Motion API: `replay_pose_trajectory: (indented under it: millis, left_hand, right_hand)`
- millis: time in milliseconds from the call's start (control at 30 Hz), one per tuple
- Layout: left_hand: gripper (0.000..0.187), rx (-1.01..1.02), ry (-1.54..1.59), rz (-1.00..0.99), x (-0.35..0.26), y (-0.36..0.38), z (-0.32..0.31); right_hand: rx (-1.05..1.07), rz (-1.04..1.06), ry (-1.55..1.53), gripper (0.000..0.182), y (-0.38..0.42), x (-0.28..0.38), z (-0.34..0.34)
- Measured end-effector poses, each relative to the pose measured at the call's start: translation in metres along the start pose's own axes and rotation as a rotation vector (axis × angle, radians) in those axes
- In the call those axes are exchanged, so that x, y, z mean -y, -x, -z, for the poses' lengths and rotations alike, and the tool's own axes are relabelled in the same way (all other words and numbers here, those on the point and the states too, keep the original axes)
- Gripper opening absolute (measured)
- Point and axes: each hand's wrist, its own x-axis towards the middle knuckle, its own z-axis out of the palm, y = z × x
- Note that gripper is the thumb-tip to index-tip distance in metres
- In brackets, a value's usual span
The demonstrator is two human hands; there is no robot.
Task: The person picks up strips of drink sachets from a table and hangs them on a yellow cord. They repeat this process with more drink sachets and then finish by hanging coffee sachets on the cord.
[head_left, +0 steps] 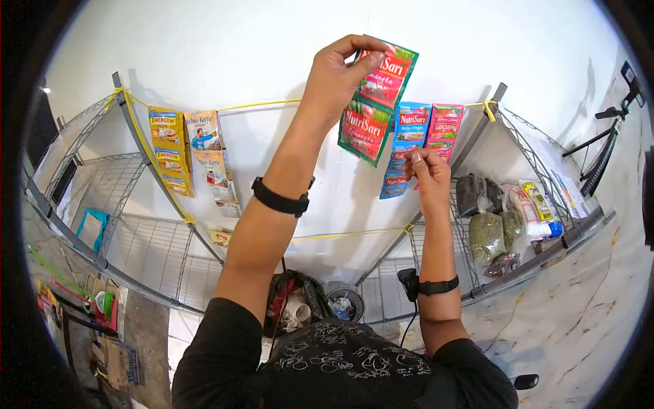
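Observation:
My left hand (338, 71) is raised and pinches the top of a strip of red and green NutriSari sachets (366, 129). The strip hangs down from the fingers, two sachets long. My right hand (429, 174) is lower, its thumb and fingers pinched together in front of the hanging sachets. Whether anything is between those fingers cannot be made out. Behind it hang a blue NutriSari strip (393, 186) and a pink NutriSari strip (446, 124), both on a yellow cord (262, 105).
Energen sachets (170, 160) and White Koffie sachets (210, 167) hang from the cord's left part. Wire shelves (153, 242) flank both sides. Several filled plastic bags (487, 235) sit on the right shelf. Below are a black trash bag (317, 293) and a grey basket (347, 298).

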Motion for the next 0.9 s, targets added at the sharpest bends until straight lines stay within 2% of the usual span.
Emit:
replay_pose_trajectory:
  millis: [300, 433, 567, 633, 767, 833, 900]
  left_hand:
    - [0.011, 0.083, 0.022, -0.062, 0.008, -0.014, 0.001]
    - [0.011, 0.120, 0.151, -0.086, 0.017, -0.021, 0.015]
    - [0.011, 0.059, 0.177, -0.024, 0.022, -0.006, 0.028]
    - [0.011, -0.015, 0.121, 0.104, 0.025, 0.007, 0.031]
    - [0.011, -0.086, 0.124, 0.111, 0.038, 0.021, 0.030]
    - [0.011, -0.061, 0.145, 0.071, 0.039, 0.022, 0.030]
    - [0.011, -0.185, 0.116, 0.024, 0.038, 0.026, 0.025]
  right_hand:
    - [0.015, -0.034, 0.035, 0.014, 0.003, 0.004, 0.010]
    - [0.016, -0.039, 0.028, 0.014, 0.002, 0.001, 0.011]
    - [0.014, -0.054, 0.050, 0.013, 0.003, 0.004, 0.010]
    - [0.043, -0.067, 0.074, 0.012, 0.003, 0.007, 0.010]
    - [0.048, -0.023, 0.086, 0.012, 0.001, 0.001, 0.010]
    - [0.045, -0.030, 0.056, 0.012, 0.001, 0.002, 0.005]
    - [0.050, -0.056, 0.044, 0.012, 0.001, 0.001, 0.003]
